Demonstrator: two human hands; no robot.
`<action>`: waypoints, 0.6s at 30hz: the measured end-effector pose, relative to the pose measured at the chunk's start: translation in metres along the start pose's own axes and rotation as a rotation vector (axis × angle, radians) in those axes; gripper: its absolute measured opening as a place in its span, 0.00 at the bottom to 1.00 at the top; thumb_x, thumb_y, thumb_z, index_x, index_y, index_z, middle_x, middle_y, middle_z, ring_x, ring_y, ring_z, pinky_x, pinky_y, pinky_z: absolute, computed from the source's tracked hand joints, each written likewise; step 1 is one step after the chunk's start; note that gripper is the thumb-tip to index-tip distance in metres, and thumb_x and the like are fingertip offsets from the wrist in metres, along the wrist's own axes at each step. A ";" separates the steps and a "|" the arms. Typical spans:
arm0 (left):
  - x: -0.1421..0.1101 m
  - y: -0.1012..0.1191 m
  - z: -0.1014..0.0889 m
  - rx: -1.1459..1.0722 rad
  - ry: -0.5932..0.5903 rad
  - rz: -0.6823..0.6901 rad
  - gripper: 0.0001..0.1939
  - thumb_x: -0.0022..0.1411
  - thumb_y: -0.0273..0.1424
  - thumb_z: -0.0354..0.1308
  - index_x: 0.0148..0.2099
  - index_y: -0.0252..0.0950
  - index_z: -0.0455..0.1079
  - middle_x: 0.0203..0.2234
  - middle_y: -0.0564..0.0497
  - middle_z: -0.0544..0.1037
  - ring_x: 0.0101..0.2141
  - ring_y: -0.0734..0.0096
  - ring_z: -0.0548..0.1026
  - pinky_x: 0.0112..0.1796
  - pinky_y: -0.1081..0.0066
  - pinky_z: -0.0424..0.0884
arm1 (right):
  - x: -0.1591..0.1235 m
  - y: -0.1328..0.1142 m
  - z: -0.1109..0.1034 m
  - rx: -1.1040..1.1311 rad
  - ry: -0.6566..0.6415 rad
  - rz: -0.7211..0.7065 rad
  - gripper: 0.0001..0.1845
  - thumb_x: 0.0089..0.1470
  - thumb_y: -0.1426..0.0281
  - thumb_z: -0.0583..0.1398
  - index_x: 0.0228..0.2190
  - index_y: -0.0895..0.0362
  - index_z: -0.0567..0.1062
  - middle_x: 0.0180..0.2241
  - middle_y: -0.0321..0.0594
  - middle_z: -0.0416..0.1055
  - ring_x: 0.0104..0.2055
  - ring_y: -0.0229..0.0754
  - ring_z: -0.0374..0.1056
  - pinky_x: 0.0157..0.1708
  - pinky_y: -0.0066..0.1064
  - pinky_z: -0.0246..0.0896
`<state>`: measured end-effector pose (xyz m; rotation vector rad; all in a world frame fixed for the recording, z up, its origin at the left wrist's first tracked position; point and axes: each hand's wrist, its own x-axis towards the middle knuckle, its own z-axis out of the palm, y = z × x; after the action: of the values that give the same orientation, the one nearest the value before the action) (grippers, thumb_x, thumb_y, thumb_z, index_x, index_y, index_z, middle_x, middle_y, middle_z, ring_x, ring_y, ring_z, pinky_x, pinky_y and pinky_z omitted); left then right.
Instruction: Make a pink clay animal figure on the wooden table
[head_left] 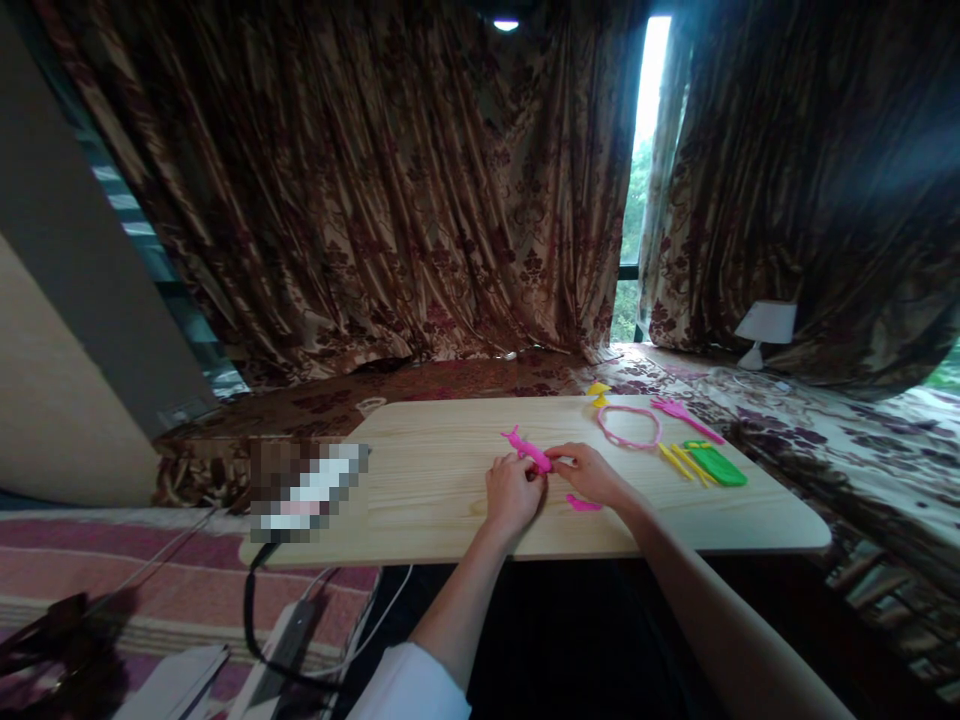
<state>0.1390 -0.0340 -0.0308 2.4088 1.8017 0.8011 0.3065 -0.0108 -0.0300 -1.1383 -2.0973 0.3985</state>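
In the middle of the table lies a bright pink figure (pixel 534 456), slim, with small horn-like or leg-like bits at its far left end; it looks like modelling clay. My left hand (pixel 515 492) closes on its near side, fingers curled against it. At the figure's right end, my right hand (pixel 589 472) has thumb and fingers pinched together on it. Just below the right hand, a flat loose pink piece (pixel 583 503) rests on the wood. My fingertips partly hide the figure's lower side.
On the light wooden table (pixel 427 500), to the right, lie a pink ring (pixel 630 443), a pink hand-shaped stick (pixel 688 418), yellow sticks (pixel 679 462), a green flat piece (pixel 718 465) and a yellow piece (pixel 598 394). A blurred-out object (pixel 311 490) with a black cable is left.
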 end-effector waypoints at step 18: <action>-0.051 0.006 -0.030 -0.379 0.172 -0.004 0.11 0.59 0.28 0.56 0.45 0.37 0.72 0.43 0.45 0.74 0.48 0.60 0.68 0.51 0.56 0.62 | -0.085 -0.049 -0.015 -0.032 0.237 0.077 0.04 0.50 0.75 0.60 0.29 0.56 0.76 0.32 0.41 0.73 0.38 0.46 0.68 0.41 0.37 0.60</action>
<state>0.1214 -0.0908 -0.0221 2.1482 1.5300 1.2535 0.3183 -0.1094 -0.0293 -1.2251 -1.8644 0.2528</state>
